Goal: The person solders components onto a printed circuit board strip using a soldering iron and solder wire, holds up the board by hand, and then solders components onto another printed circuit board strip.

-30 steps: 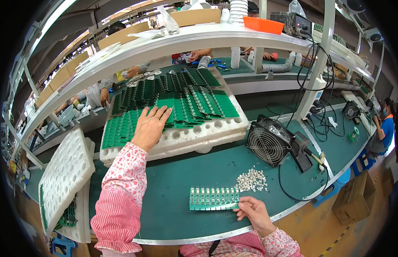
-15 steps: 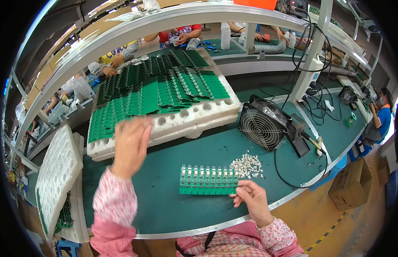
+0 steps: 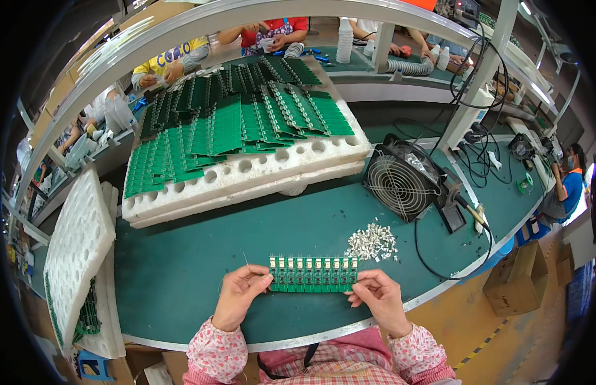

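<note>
A green circuit board strip [image 3: 313, 276] with a row of white connectors along its far edge lies level between my hands, above the bench. My left hand [image 3: 240, 294] pinches its left end; a thin, pale wire-like strand [image 3: 246, 258] shows by those fingers, and I cannot tell whether they hold it. At the right end, my right hand [image 3: 378, 296] grips the strip between thumb and fingers. Just beyond that hand is a loose pile of small white connectors [image 3: 372, 242]. Many more green circuit boards [image 3: 214, 131] lie in overlapping rows on a white foam slab [image 3: 259, 168] farther back.
On the right stand a black fan with a wire grille [image 3: 398, 186] and a soldering iron [image 3: 471, 212], its cable looping over the green bench [image 3: 182, 269]. More foam slabs [image 3: 80, 256] lean at left. A metal frame [image 3: 246, 18] crosses overhead. Other people work across the bench.
My left hand has come from beside the foam slab down to the strip's left end and taken hold of it. My right hand stays on the right end. The view has shifted slightly.
</note>
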A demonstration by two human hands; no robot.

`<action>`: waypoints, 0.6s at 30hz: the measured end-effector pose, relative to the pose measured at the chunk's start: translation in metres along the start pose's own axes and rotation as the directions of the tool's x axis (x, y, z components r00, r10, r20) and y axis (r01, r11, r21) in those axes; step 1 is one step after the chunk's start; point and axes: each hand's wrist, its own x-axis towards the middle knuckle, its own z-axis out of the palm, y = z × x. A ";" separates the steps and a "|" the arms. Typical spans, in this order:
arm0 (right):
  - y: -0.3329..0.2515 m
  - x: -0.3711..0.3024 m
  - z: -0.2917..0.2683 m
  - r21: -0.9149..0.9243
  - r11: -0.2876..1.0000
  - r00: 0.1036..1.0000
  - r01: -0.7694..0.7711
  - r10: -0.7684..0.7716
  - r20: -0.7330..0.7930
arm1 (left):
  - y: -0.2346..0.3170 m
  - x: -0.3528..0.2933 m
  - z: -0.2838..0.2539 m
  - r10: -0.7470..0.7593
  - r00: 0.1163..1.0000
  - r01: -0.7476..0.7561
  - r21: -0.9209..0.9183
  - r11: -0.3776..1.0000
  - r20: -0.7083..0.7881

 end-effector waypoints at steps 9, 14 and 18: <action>0.001 0.000 0.006 -0.336 0.940 0.998 0.054 -0.060 -0.005 | -0.008 -0.013 -0.004 0.002 1.000 -0.002 0.024 1.000 0.005; 0.000 0.000 0.009 -0.407 0.910 0.992 0.083 -0.116 -0.057 | -0.014 -0.016 -0.003 0.054 0.998 -0.054 0.049 0.997 0.016; 0.001 0.000 0.005 -0.519 0.836 0.969 0.180 -0.242 -0.053 | -0.015 -0.016 -0.006 0.155 0.986 -0.164 0.184 0.969 0.062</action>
